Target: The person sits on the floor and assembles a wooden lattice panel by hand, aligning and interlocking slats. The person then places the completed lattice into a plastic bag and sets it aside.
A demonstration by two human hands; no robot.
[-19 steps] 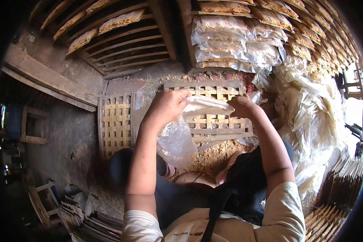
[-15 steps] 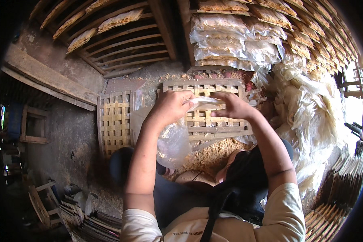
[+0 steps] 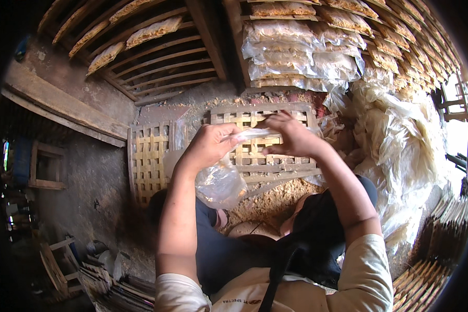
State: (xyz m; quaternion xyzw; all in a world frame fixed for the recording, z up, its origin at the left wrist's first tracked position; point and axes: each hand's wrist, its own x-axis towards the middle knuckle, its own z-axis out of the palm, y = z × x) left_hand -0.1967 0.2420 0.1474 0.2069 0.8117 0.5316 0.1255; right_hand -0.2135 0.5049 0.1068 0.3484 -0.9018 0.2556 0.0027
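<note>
A clear plastic sheet (image 3: 221,183) hangs crumpled from my left hand (image 3: 211,147), whose thumb and fingers pinch its gathered upper edge. From that pinch a twisted strip of the plastic runs across to my right hand (image 3: 291,136). My right hand's fingers are spread above the strip's far end, thumb apart from them; whether they touch the plastic is hard to make out. Below both hands lies a woven bamboo lattice tray (image 3: 249,154) in a wooden frame. A second lattice tray (image 3: 150,151) lies to its left, partly behind the sheet.
A large heap of plastic sheets (image 3: 400,135) rises on the right. Filled plastic packs (image 3: 281,49) are stacked behind, beside slatted racks (image 3: 166,60). Yellowish crumbs (image 3: 275,200) cover the floor between my legs. Stacked trays (image 3: 426,283) stand at lower right, a wooden stool (image 3: 47,164) at left.
My left hand has shifted slightly left and down with the plastic sheet. The right hand's fingers have opened wider and moved a little left.
</note>
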